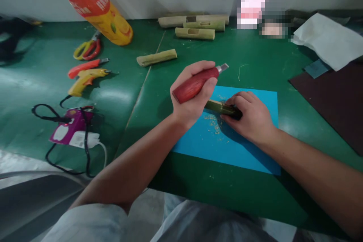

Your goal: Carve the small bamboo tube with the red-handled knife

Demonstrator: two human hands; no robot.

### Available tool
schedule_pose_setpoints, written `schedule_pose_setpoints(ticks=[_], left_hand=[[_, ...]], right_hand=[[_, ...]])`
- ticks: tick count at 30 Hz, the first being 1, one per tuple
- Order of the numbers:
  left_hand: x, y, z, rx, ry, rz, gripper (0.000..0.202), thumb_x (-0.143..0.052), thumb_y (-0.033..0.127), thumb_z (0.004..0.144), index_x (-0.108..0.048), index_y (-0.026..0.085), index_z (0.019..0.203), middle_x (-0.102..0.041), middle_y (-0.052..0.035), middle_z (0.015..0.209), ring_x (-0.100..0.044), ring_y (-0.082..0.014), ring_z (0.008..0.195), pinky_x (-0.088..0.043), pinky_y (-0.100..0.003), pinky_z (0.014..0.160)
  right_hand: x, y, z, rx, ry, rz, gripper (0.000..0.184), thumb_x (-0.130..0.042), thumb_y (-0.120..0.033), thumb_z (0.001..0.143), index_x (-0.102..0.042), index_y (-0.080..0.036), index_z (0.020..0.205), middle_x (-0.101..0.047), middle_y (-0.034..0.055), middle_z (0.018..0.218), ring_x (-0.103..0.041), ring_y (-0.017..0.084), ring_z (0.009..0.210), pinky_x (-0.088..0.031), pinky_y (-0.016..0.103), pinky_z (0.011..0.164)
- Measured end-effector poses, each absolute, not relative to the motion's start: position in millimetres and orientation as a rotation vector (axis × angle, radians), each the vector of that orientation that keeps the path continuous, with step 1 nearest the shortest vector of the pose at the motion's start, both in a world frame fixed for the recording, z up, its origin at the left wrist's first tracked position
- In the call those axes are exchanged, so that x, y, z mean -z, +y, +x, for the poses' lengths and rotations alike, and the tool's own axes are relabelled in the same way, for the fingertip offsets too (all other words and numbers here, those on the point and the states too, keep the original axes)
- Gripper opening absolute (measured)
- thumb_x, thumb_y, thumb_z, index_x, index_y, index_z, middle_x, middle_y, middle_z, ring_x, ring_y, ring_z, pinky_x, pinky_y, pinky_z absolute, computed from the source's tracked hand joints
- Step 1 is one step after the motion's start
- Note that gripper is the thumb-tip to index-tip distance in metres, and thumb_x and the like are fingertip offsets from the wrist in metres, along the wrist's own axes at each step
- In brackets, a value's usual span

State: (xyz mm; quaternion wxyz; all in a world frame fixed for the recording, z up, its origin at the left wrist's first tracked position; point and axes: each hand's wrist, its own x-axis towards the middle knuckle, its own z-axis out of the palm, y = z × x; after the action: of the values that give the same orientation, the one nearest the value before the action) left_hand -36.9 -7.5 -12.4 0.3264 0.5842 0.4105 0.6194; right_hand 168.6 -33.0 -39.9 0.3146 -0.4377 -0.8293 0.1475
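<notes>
My left hand is wrapped round the red wooden handle of a carving tool, whose metal end points up and to the right. My right hand presses down on a short green bamboo piece lying on a blue sheet. The tool's handle sits just above the bamboo's left end. Fine shavings lie on the blue sheet below the bamboo.
Several cut bamboo tubes lie at the back, one more nearer. On the left are scissors, a yellow glue gun, a power strip with cables and an orange bag. White paper and a dark mat sit right.
</notes>
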Motion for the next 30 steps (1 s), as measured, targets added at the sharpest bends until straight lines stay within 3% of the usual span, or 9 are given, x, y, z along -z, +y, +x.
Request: schedule_pose_setpoints(ticks=[5, 8, 14, 19, 22, 26, 30], left_hand=[[13.0, 0.5, -39.1, -1.6, 1.002, 1.448, 0.034, -0.088, 0.052, 0.092, -0.08, 0.034, 0.12, -0.077, 0.001, 0.093, -0.064, -0.0133, 0.067, -0.056, -0.032, 0.064], [16.0, 4.8, -42.7, -1.61, 0.953, 1.453, 0.024, -0.087, 0.047, 0.093, -0.082, 0.031, 0.11, -0.074, 0.0006, 0.091, -0.062, -0.0115, 0.067, -0.053, -0.029, 0.062], [19.9, 1.4, -41.4, -1.454, 0.773, 1.508, 0.031, -0.071, 0.051, 0.104, -0.083, 0.023, 0.104, -0.072, 0.0006, 0.073, -0.06, -0.0101, 0.052, -0.042, -0.024, 0.044], [12.4, -4.5, -37.0, -1.398, 0.899, 1.666, 0.023, -0.079, 0.041, 0.097, -0.08, 0.02, 0.09, -0.077, -0.0017, 0.081, -0.073, -0.0128, 0.07, -0.06, -0.026, 0.068], [10.1, -3.1, -36.6, -1.424, 0.95, 1.651, 0.031, -0.081, 0.049, 0.095, -0.075, 0.021, 0.084, -0.075, -0.0018, 0.078, -0.075, -0.0145, 0.075, -0.062, -0.028, 0.075], [13.1, 2.0, -34.8, -1.462, 0.974, 1.497, 0.046, -0.079, 0.063, 0.094, -0.071, 0.02, 0.078, -0.07, 0.0004, 0.073, -0.061, -0.0089, 0.056, -0.051, -0.025, 0.055], [14.7, 3.3, -31.8, -1.426, 1.002, 1.371, 0.05, -0.076, 0.069, 0.094, -0.067, 0.021, 0.082, -0.079, -0.0008, 0.081, -0.056, -0.0059, 0.045, -0.04, -0.023, 0.044]], right_hand=[[38.4, -33.6, 167.5, -0.413, -2.188, -1.18, 0.019, -0.084, -0.027, 0.089, -0.076, -0.02, 0.105, -0.079, 0.01, 0.102, -0.069, 0.03, 0.094, -0.052, 0.044, 0.084], [37.8, -33.6, 166.7, -0.429, -2.193, -1.198, 0.022, -0.086, -0.026, 0.087, -0.078, -0.017, 0.106, -0.079, 0.011, 0.102, -0.069, 0.031, 0.095, -0.053, 0.044, 0.084], [37.1, -33.1, 165.4, -0.484, -2.191, -1.242, 0.021, -0.086, -0.026, 0.085, -0.078, -0.018, 0.103, -0.078, 0.0103, 0.1, -0.069, 0.031, 0.097, -0.052, 0.044, 0.085], [35.8, -33.2, 165.3, -0.501, -2.204, -1.265, 0.02, -0.085, -0.027, 0.086, -0.078, -0.019, 0.102, -0.078, 0.0114, 0.101, -0.069, 0.032, 0.097, -0.052, 0.045, 0.085], [36.0, -33.2, 165.7, -0.5, -2.205, -1.263, 0.02, -0.084, -0.028, 0.087, -0.078, -0.019, 0.103, -0.078, 0.0113, 0.102, -0.069, 0.033, 0.098, -0.052, 0.045, 0.086], [36.6, -33.0, 165.2, -0.484, -2.214, -1.264, 0.021, -0.084, -0.028, 0.086, -0.079, -0.019, 0.104, -0.078, 0.0108, 0.1, -0.069, 0.032, 0.097, -0.052, 0.044, 0.086], [36.1, -32.9, 164.2, -0.474, -2.22, -1.272, 0.022, -0.084, -0.028, 0.086, -0.079, -0.018, 0.105, -0.078, 0.0112, 0.101, -0.069, 0.032, 0.098, -0.053, 0.045, 0.087]])
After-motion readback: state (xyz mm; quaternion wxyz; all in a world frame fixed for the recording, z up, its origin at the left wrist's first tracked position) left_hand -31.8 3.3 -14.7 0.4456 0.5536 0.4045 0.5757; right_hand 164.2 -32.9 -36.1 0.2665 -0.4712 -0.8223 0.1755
